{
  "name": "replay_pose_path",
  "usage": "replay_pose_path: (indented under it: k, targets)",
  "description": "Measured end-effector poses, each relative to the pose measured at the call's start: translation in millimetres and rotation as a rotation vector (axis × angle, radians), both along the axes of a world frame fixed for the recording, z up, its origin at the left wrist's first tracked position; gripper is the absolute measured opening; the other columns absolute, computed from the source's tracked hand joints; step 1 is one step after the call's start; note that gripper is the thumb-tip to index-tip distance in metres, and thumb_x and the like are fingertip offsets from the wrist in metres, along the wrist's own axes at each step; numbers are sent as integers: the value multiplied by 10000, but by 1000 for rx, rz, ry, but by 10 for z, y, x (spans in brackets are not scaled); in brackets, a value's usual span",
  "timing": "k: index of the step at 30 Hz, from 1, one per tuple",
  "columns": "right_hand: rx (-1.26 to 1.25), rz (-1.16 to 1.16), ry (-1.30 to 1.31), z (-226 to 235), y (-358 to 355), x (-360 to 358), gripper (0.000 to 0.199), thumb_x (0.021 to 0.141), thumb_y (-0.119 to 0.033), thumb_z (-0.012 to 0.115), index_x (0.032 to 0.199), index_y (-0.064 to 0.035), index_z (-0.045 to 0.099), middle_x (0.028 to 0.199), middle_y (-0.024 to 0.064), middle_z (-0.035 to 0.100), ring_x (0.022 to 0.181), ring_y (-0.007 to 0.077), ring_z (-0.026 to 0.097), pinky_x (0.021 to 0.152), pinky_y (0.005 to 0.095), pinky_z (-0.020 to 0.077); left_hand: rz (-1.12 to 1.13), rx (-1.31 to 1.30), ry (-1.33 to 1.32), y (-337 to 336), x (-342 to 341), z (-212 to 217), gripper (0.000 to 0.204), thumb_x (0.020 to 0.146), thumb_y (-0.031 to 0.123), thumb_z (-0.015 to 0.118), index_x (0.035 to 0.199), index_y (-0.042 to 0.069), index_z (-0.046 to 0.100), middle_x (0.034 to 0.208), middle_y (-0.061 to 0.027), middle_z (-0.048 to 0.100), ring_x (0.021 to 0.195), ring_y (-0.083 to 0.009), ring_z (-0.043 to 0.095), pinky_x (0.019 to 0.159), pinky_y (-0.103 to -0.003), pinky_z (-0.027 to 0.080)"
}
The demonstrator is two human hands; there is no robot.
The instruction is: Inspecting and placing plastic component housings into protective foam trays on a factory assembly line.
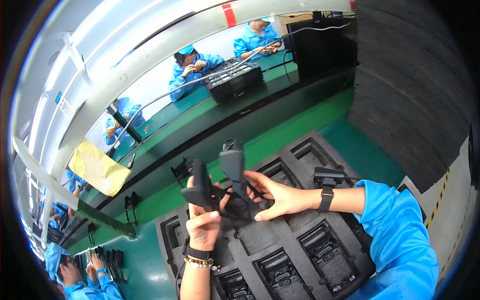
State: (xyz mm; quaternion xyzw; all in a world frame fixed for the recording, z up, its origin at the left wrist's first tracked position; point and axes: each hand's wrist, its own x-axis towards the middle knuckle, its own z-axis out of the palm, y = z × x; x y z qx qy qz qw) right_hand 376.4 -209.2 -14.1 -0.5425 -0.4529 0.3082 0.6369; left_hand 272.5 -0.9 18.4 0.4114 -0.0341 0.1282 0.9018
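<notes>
Above a dark grey foam tray, both my hands are wrapped round black plastic equipment. Its two chunky upright parts stand side by side, with thin black straps or cables between them; its exact kind I cannot make out. My left hand grips the left black part, thumb pressed against its lower end. From the other side my right hand closes round the lower end of the right black part. Fingers hide much of the middle. Several tray compartments near me hold black devices with small ports.
A green bench lies under the tray, beside a conveyor with small black items. A yellow sheet hangs from the white frame at left. Co-workers in blue sit across the line and at lower left. A dark wall of panels stands right.
</notes>
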Motion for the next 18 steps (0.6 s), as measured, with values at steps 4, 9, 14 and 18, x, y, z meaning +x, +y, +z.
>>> replay_pose_path:
  k: [4,9,14,18]
  targets:
    - [-9,-4,229,-58,38,36,871,933,-257,654,1550,-74,67,1288,112,454,1201,178,481,1023,335,395,49,-18,-26,112,29,-112,739,666,28,609,1386,114,466,1401,-34,502,1264,-225,487,1117,-649,283]
    - [40,-52,675,-56,27,190,663,1021,-412,435,1554,-147,144,1461,140,437,1226,269,536,991,403,470,-13,-98,37,178,43,-130,641,711,3,628,1332,99,505,1340,-55,524,1235,-246,487,1072,-618,356]
    - [209,-226,768,-127,24,650,440,1039,-255,443,1392,5,416,1346,105,557,1003,142,606,706,257,507,-35,-28,59,175,63,-132,616,717,28,636,1318,81,510,1338,-52,522,1199,-244,498,1051,-640,369]
    - [46,-399,496,28,58,1340,353,1034,-237,448,1310,-17,446,1241,117,609,1014,155,598,728,309,506,-66,-24,60,174,92,-134,603,735,21,639,1318,95,501,1327,-63,514,1202,-251,482,1044,-634,377]
